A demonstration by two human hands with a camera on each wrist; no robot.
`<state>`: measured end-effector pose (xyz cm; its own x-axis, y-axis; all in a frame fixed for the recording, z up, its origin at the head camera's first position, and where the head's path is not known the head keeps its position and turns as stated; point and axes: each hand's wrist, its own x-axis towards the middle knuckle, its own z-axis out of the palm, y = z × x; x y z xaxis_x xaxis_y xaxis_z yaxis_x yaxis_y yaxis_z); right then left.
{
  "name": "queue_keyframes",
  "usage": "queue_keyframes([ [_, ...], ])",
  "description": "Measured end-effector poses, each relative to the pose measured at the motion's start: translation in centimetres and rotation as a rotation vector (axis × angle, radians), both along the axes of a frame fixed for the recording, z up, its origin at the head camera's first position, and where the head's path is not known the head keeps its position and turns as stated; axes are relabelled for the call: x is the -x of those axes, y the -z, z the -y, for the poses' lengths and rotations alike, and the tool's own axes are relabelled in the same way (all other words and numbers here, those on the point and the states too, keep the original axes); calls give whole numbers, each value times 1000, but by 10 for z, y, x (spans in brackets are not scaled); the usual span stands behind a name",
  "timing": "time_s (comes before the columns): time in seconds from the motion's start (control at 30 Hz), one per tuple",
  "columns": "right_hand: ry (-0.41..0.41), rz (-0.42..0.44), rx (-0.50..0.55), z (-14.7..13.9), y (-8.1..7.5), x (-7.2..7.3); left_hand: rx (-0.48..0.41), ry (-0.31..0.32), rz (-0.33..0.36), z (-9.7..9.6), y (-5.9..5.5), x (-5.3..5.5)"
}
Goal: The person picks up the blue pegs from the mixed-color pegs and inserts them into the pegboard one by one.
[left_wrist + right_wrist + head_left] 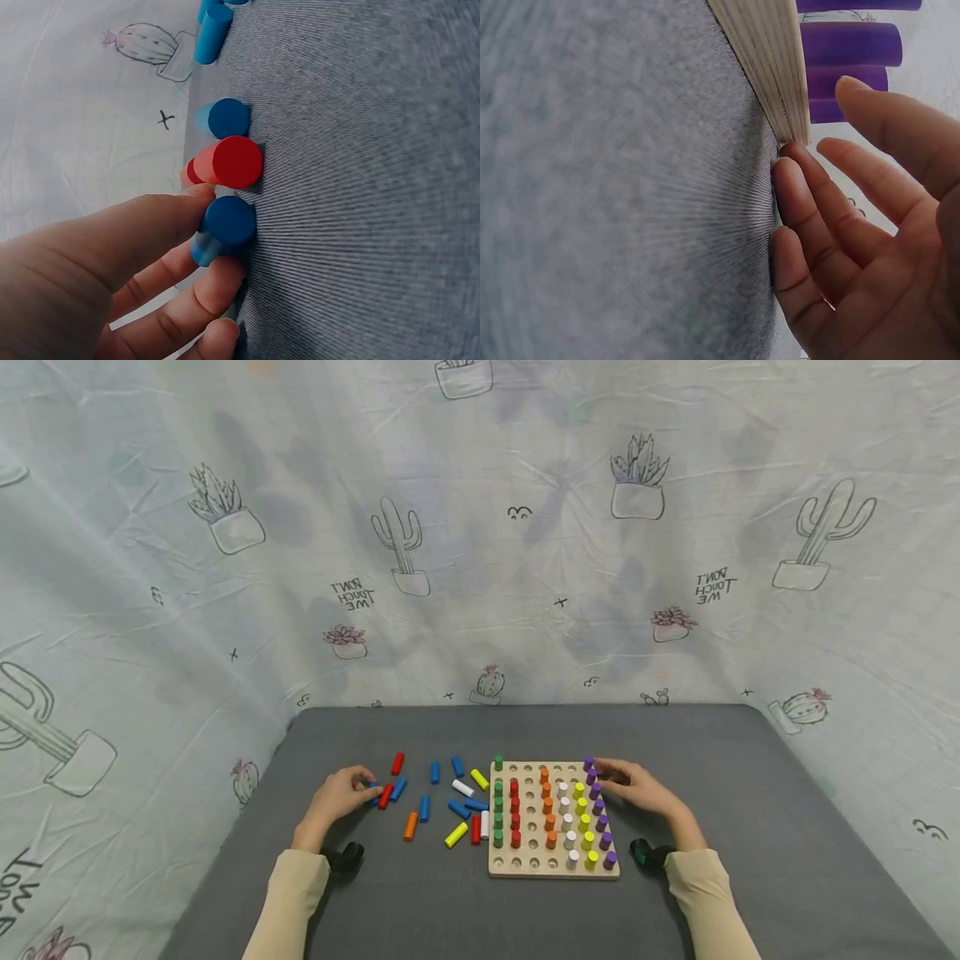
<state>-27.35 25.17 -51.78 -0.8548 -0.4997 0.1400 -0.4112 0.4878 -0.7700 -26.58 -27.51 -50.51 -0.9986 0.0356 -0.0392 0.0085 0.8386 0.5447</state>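
My left hand (339, 795) is low over the table at the left, thumb and fingertips around a blue peg (229, 219). Right beside that peg lies a red peg (238, 162), with another blue peg (228, 118) just past it. A square wooden pegboard (514, 870) lies to the right of the loose pegs. It bears upright columns of green, red, orange, white, yellow and purple pegs. My right hand (637, 787) is by the board's far right corner with fingers loosely extended. In the right wrist view, its fingertips are right at the board's edge and the thumb overlaps the purple pegs (853, 45).
Loose pegs lie scattered between my left hand and the board, among them an orange peg (410, 827), a yellow peg (456, 835) and a white peg (462, 787). The grey table (420, 910) ends at a patterned cloth backdrop (465, 643).
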Motion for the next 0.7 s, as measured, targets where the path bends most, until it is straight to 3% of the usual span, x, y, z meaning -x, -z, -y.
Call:
queue_keyframes([
  [0.2,-88,-34,97,-5,6,3,-14,7,14,-1,-1,3],
  [0.43,-3,51,17,-1,0,2,-34,14,12,1,-3,5],
  [0.7,-3,58,27,-2,6,4,-64,3,-38,2,-8,7],
])
